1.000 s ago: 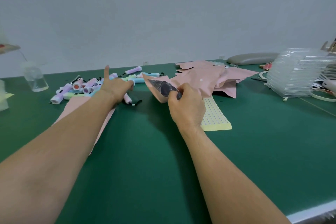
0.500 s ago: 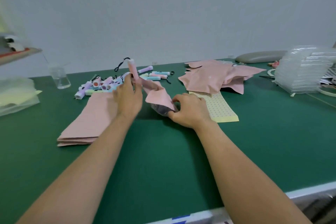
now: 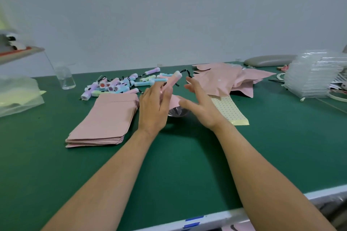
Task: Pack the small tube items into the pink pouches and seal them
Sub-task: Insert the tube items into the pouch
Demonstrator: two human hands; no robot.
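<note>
- Left hand [image 3: 153, 108] pinches a pink tube [image 3: 171, 85] in curled fingers; the tube is tilted, cap end up.
- Right hand [image 3: 200, 106] has its fingers spread and grips nothing; it may brush the pouch below, hard to tell.
- Open pink pouch [image 3: 174, 99] sits between the hands on the green table [image 3: 169, 165], silver lining showing.
- Loose tube pile [image 3: 116, 85] lies behind the flat pouch stack [image 3: 105, 118], left of the hands.
- Puffy pouch heap [image 3: 223, 80] lies behind the right hand, with a yellow dotted sheet [image 3: 231, 111] just beside it.

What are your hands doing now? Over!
Left hand grips pink tube. Right hand open, by pouch. Pouch mouth open between hands. Nothing blocking.
</note>
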